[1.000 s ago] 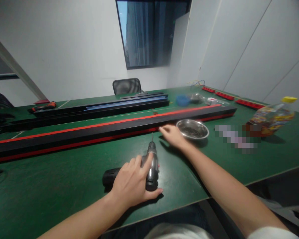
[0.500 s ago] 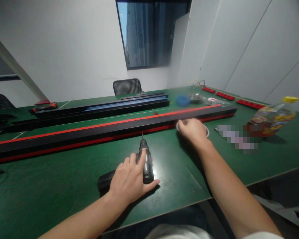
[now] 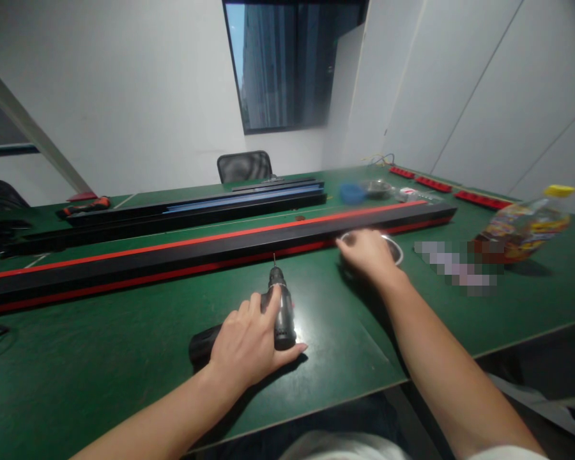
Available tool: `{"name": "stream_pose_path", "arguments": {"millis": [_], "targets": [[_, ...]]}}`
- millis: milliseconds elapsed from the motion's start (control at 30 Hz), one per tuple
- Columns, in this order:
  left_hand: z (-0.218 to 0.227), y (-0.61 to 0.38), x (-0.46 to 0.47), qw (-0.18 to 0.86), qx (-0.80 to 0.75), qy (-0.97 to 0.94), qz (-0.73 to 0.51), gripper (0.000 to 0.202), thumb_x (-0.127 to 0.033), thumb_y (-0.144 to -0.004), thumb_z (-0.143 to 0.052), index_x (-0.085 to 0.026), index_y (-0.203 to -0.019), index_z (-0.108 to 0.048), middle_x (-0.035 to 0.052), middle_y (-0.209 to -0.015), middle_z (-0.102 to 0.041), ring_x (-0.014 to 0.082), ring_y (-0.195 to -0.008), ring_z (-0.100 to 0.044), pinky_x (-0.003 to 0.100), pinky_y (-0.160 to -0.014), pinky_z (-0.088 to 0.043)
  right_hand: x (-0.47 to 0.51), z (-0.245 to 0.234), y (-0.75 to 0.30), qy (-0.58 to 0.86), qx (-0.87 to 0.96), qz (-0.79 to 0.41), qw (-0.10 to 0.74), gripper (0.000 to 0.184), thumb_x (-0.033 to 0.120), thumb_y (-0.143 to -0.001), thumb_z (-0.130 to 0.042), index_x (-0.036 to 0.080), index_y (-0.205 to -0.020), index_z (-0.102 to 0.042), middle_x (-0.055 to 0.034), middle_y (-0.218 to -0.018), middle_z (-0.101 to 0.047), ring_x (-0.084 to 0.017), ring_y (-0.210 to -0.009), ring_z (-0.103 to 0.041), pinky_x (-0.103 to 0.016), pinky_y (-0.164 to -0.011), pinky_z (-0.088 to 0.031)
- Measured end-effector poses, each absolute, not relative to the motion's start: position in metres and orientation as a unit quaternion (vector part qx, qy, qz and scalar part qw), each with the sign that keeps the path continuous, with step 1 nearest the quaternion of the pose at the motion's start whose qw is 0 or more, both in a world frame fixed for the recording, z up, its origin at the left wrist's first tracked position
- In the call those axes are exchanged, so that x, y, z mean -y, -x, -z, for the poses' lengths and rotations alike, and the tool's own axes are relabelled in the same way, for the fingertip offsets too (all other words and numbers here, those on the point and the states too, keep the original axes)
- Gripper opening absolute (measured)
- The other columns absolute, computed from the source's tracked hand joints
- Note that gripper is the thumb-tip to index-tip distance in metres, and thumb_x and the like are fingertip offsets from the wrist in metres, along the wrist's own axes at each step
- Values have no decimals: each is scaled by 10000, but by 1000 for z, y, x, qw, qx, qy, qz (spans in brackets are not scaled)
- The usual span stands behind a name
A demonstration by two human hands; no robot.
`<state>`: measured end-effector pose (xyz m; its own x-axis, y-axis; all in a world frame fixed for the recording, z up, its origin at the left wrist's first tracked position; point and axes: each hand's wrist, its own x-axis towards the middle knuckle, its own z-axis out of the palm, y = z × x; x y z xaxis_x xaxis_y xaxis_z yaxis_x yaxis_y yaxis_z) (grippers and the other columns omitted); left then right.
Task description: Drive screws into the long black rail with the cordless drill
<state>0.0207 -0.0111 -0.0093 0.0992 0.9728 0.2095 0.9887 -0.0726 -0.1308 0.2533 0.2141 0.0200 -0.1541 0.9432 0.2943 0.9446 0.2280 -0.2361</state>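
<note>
A black cordless drill (image 3: 283,319) lies on its side on the green table, its thin bit aimed at the long bar. My left hand (image 3: 244,345) is wrapped over the drill, index finger along its body and thumb stretched past its rear. Just beyond the bit runs a long black bar with red edges (image 3: 230,244). At a round white-rimmed dish (image 3: 398,250) near this bar, my right hand (image 3: 371,254) is bent with its fingers drawn together. It covers most of the dish, and whatever the fingertips hold is hidden.
More long black bars (image 3: 249,206) lie behind, beside a blue round object (image 3: 352,193). A bottle with a yellow cap (image 3: 527,223) stands at the right, next to a pixelated patch. Red strips (image 3: 482,200) line the far right edge. An orange-and-black tool (image 3: 86,206) rests at back left.
My right hand has shifted slightly left over the dish, showing more of its right rim. The left hand and the drill stay nearly where they were.
</note>
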Motion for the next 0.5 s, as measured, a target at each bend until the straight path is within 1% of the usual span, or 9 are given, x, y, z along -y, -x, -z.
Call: {"name": "stream_pose_path", "arguments": {"millis": [67, 133, 233, 333, 500], "targets": [[10, -21, 10, 120, 669, 733, 33, 1036, -846, -827, -488, -197, -1601, -259, 115, -1075, -537, 307, -926, -579, 416, -775, -516, -212, -21, -249, 569, 794, 5, 211, 371, 475, -921, -609, 160, -971, -798, -170, -1018, -748, -285, -955, -672, -356, -865, -486], [10, -21, 10, 119, 669, 733, 32, 1042, -847, -822, -495, -197, -1602, -258, 116, -1077, -537, 309, -928, -578, 417, -777, -517, -207, -20, -244, 510, 832, -31, 217, 300, 423, -915, -636, 171, -973, -788, -132, -995, -757, -244, -898, -677, -313, -829, -483], [9, -21, 10, 117, 671, 732, 30, 1047, -850, -817, -501, -201, -1602, -259, 120, -1077, -540, 312, -931, -579, 418, -778, -514, -198, -18, -237, 447, 869, -102, 184, 191, 351, -889, -679, 188, -911, -778, -89, -901, -767, -202, -784, -678, -271, -746, -471], [9, -21, 10, 114, 672, 731, 33, 1041, -849, -816, -503, -209, -1601, -263, 121, -1076, -544, 313, -935, -580, 416, -782, -510, -192, -14, -232, 431, 881, -123, 152, 110, 276, -854, -700, 190, -846, -770, -88, -861, -769, -198, -750, -679, -263, -712, -462], [9, -20, 10, 110, 674, 730, 37, 1047, -856, -811, -502, -215, -1602, -258, 120, -1071, -547, 312, -931, -586, 414, -781, -507, -190, -11, -230, 441, 883, -125, 98, 85, 224, -819, -697, 184, -835, -770, -102, -840, -767, -198, -706, -673, -264, -660, -452]]}}
